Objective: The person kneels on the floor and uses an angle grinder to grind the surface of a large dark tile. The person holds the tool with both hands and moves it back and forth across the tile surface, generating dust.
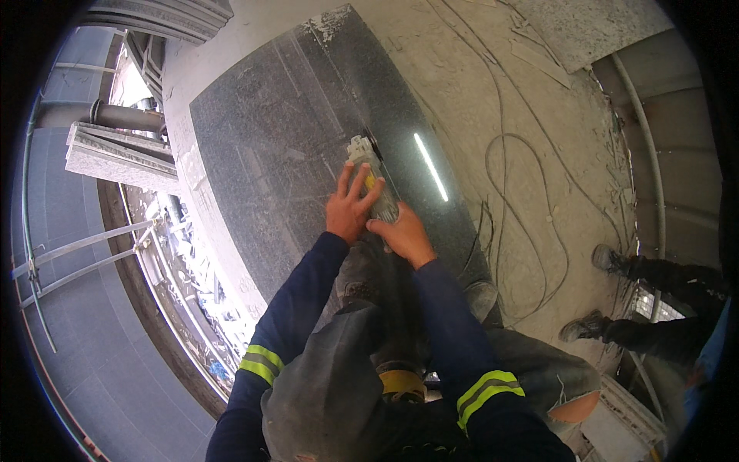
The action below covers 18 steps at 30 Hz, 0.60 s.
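A dark grey polished stone slab (262,146) lies flat in front of me, with pale dust along its surface and far corner. On it sits a dusty angle grinder (382,206) with a yellow patch on its body. A thin dark disc (375,146) shows edge-on at the right of its head, at the slab's surface. My left hand (349,208) presses over the grinder's body behind the head, fingers stretched across it. My right hand (405,236) is wrapped round its rear end, thumb toward the left hand. The grinder's underside is hidden.
Grey cables (504,138) loop over the dusty floor (454,92) to the right. Another person's shoes (589,327) stand at the right. Stacked slabs (123,158) and scaffold pipes (92,254) are on the left beside a drop. My knees flank the slab's near end.
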Each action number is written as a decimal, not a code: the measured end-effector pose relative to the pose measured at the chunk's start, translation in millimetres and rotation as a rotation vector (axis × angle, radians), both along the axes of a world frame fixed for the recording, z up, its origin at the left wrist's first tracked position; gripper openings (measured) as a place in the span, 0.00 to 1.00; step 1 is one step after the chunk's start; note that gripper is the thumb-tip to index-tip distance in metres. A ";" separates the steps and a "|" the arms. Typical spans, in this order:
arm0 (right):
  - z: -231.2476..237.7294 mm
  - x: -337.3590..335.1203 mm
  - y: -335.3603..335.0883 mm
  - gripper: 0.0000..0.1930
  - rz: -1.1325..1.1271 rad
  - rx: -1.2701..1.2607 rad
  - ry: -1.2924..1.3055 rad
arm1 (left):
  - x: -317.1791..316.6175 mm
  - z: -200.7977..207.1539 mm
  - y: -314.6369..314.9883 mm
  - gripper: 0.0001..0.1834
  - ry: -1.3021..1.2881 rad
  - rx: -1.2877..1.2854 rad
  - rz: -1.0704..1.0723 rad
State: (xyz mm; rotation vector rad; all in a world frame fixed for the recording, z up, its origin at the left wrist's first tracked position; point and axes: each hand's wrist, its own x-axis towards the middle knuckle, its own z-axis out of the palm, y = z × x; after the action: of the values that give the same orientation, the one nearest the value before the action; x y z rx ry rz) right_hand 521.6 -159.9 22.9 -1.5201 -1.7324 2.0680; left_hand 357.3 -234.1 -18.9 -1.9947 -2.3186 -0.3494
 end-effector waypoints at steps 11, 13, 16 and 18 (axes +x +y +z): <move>5.4 0.0 0.6 0.38 0.050 0.025 -0.076 | -0.1 8.3 -3.1 0.38 -0.088 0.009 -0.018; 6.9 -6.5 6.3 0.38 0.028 -0.032 -0.054 | -5.1 7.7 2.1 0.39 -0.077 0.003 -0.018; 4.6 -10.4 7.9 0.37 -0.003 -0.049 -0.037 | -7.3 9.1 6.0 0.38 -0.040 -0.002 -0.017; 3.8 -5.9 7.9 0.37 0.012 -0.031 -0.046 | -2.8 10.4 5.5 0.38 -0.047 -0.021 -0.005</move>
State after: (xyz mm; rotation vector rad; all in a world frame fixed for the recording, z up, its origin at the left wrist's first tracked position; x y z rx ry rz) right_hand 515.7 -152.0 26.7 -1.5819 -1.7373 2.0916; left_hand 354.5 -228.6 -8.5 -2.0237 -2.3556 -0.3780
